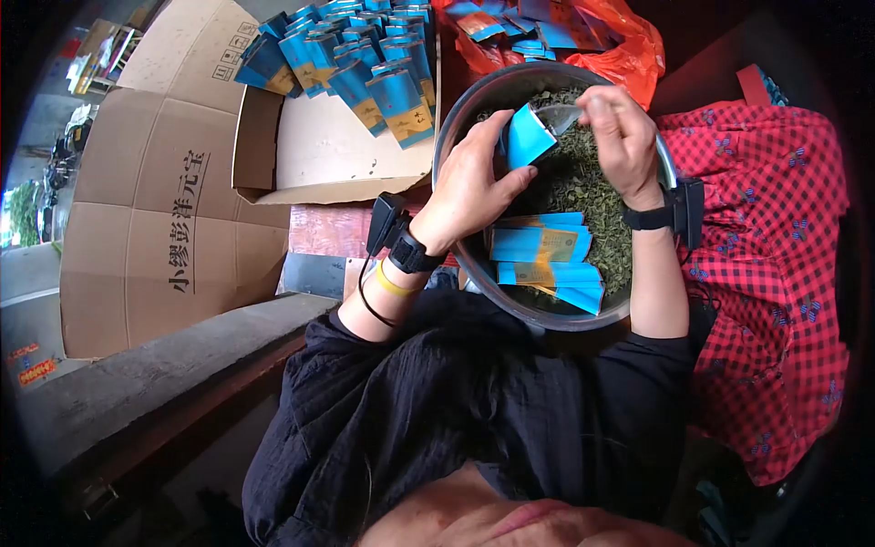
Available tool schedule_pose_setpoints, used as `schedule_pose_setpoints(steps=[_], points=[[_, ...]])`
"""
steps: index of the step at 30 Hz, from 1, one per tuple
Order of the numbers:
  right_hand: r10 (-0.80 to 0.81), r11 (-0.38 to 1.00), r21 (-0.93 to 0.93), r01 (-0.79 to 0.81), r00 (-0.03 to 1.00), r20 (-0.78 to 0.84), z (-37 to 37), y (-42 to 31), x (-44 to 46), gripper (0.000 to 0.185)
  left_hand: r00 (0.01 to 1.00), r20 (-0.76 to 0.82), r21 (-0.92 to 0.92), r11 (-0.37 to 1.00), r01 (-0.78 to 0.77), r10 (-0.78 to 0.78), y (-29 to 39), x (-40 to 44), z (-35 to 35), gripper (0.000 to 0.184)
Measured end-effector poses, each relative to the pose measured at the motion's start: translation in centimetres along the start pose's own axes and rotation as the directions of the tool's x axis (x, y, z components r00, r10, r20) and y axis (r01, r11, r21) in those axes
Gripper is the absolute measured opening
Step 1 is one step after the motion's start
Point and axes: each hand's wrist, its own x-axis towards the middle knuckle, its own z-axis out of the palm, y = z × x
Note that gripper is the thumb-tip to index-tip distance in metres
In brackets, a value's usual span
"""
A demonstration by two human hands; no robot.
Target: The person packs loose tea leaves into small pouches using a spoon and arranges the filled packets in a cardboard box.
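Observation:
Over a round metal basin (pixel 474 264) of loose dried green leaves (pixel 617 228), my left hand (pixel 474 182) holds a blue packet (pixel 529 137) between thumb and fingers. The packet is tilted, its mouth toward my right hand (pixel 622 137). My right hand is closed around the end of a clear scoop-like thing (pixel 559 118), whose tip is at the packet's mouth. Whether leaves are in it cannot be made out. Several flat blue and gold packets (pixel 540 244) lie on the leaves at the near side of the basin.
A cardboard tray (pixel 310 196) at the upper left holds many upright blue packets (pixel 401 100). Behind the basin, a red plastic bag (pixel 633 46) holds more packets. Red checkered cloth (pixel 775 210) hangs at the right. A large cardboard box (pixel 137 228) stands at the left.

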Motion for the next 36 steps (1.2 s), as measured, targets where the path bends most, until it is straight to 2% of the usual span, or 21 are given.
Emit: schedule_pose_setpoints(steps=[1, 2, 4, 7, 9, 11, 12, 13, 15, 16, 17, 19, 20, 23, 24, 27, 29, 31, 32, 34, 36], points=[[-0.098, 0.989, -0.111, 0.102, 0.995, 0.036, 0.1, -0.7, 0.2, 0.022, 1.0, 0.002, -0.007, 1.0, 0.003, -0.003, 0.0, 0.0, 0.0, 0.063], [-0.1, 0.988, -0.111, 0.103, 0.994, 0.036, 0.2, -0.9, 0.1, 0.022, 1.0, 0.005, -0.014, 1.0, 0.005, -0.005, 0.0, 0.0, 0.1, 0.063], [-0.241, 0.957, -0.156, 0.245, 0.97, 0.04, 0.3, -1.0, 0.2, 0.021, 1.0, 0.004, -0.002, 1.0, 0.002, -0.002, 0.1, 0.0, 0.0, 0.063], [-0.232, 0.952, -0.218, 0.214, 0.971, -0.063, -0.2, -1.0, 0.2, 0.021, 1.0, 0.006, -0.006, 1.0, 0.014, -0.014, 0.0, 0.0, 0.1, 0.063], [-0.204, 0.965, -0.196, 0.176, 0.97, -0.133, -0.3, 0.0, 0.1, 0.021, 1.0, 0.009, -0.021, 0.999, 0.027, -0.027, -0.1, 0.0, 0.1, 0.063], [-0.001, 0.984, -0.172, -0.034, 0.981, -0.196, -0.4, 0.4, 0.2, 0.021, 1.0, 0.005, 0.006, 1.0, 0.004, -0.004, -0.1, -0.1, 0.1, 0.063], [0.113, 0.981, -0.141, -0.135, 0.982, -0.154, -0.5, 0.4, 0.2, 0.02, 1.0, 0.006, 0.006, 1.0, 0.003, -0.003, 0.0, -0.1, 0.1, 0.063], [0.112, 0.981, -0.142, -0.135, 0.981, -0.156, -0.3, 0.9, 0.2, 0.02, 1.0, 0.012, -0.02, 0.999, 0.027, -0.027, 0.1, -0.1, 0.0, 0.063], [0.105, 0.978, -0.182, -0.097, 0.994, 0.032, 0.2, 1.9, 0.1, 0.018, 0.999, 0.019, -0.044, 0.998, 0.051, -0.05, 0.2, -0.1, 0.0, 0.063], [0.138, 0.941, -0.326, -0.093, 0.983, 0.118, 0.1, 1.9, 0.2, 0.015, 0.999, 0.015, -0.063, 0.997, 0.051, -0.05, 0.2, -0.1, 0.0, 0.063], [0.135, 0.941, -0.327, -0.09, 0.984, 0.117, 0.2, 1.5, 0.2, 0.015, 0.999, 0.008, -0.083, 0.995, 0.05, -0.05, 0.3, -0.1, -0.1, 0.063], [-0.096, 0.957, -0.268, 0.107, 0.994, 0.054, 0.4, 0.2, 0.7, 0.015, 1.0, -0.016, -0.029, 0.999, -0.025, 0.024, -0.5, -0.1, 0.1, 0.064], [-0.107, 0.978, -0.171, 0.119, 0.991, 0.08, 0.5, -0.4, 0.9, 0.015, 0.995, -0.036, 0.029, 0.995, -0.094, 0.095, -0.7, 0.0, 0.1, 0.065], [0.003, 0.999, 0.036, -0.014, 0.957, 0.29, 0.8, -1.7, 0.2, 0.019, 1.0, -0.001, 0.032, 0.999, -0.014, 0.014, -0.1, 0.0, -0.2, 0.066], [0.056, 0.995, 0.062, -0.08, 0.945, 0.323, 1.2, -1.7, -0.3, 0.03, 0.999, -0.016, 0.027, 0.999, -0.035, 0.036, -0.3, 0.1, -0.1, 0.067], [0.192, 0.98, -0.037, -0.198, 0.866, 0.462, 1.2, -1.6, -0.5, 0.02, 0.998, -0.019, 0.01, 0.999, -0.052, 0.052, -0.4, 0.1, 0.0, 0.068], [0.2, 0.977, -0.015, -0.215, 0.882, 0.427, 0.6, -2.2, -0.1, 0.02, 0.995, -0.042, 0.005, 0.996, -0.085, 0.085, -0.2, 0.2, -0.2, 0.061], [0.205, 0.973, 0.013, -0.229, 0.893, 0.401, 0.5, -2.3, -0.2, 0.019, 0.986, 0.06, -0.342, 0.925, 0.166, -0.155, -0.2, 0.1, -0.4, 0.047], [0.185, 0.978, 0.024, -0.205, 0.924, 0.334, 0.5, -1.8, -0.5, 0.02, 0.989, 0.003, -0.41, 0.902, 0.136, -0.148, -0.2, 0.0, 0.0, 0.032], [0.133, 0.987, 0.05, -0.151, 0.956, 0.263, 0.9, -1.8, -0.4, 0.026, 0.989, 0.026, -0.372, 0.917, 0.145, -0.146, -0.6, 0.0, 0.1, 0.029], [0.114, 0.987, 0.067, -0.143, 0.938, 0.327, 1.0, -2.3, -0.4, 0.029, 0.982, 0.073, -0.364, 0.912, 0.187, -0.172, -0.5, -0.1, -0.2, 0.024]])
